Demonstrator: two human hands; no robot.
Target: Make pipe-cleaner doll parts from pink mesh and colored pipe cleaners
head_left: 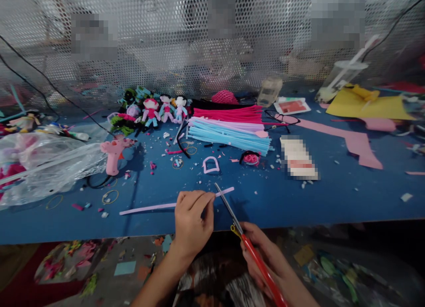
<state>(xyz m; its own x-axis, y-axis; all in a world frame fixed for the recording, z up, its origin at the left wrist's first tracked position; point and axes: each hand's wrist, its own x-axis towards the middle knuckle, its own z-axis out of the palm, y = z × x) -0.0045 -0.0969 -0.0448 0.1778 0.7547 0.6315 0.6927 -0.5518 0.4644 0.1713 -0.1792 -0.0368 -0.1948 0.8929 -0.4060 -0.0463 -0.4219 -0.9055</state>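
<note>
My left hand (194, 220) pinches a lilac pipe cleaner (146, 209) near its right end, with a short piece sticking out past the fingertips. My right hand (260, 254) is closed around red-handled scissors (257, 258). The scissor blades reach up and left and meet the pipe cleaner just right of my left fingertips. Whether they are cutting into it I cannot tell. Beyond the blades lies a small bent lilac pipe cleaner loop (211, 165). Bundles of blue pipe cleaners (229, 136) and red pipe cleaners (227, 113) lie further back.
A pink glue gun (113, 156) stands at left beside a clear plastic bag (63, 165). Small dolls (166, 108) sit at the back against a perforated metal screen (172, 41). Pink felt (355, 143) and a yellow sheet (368, 104) lie at right. Scraps dot the blue table (265, 205).
</note>
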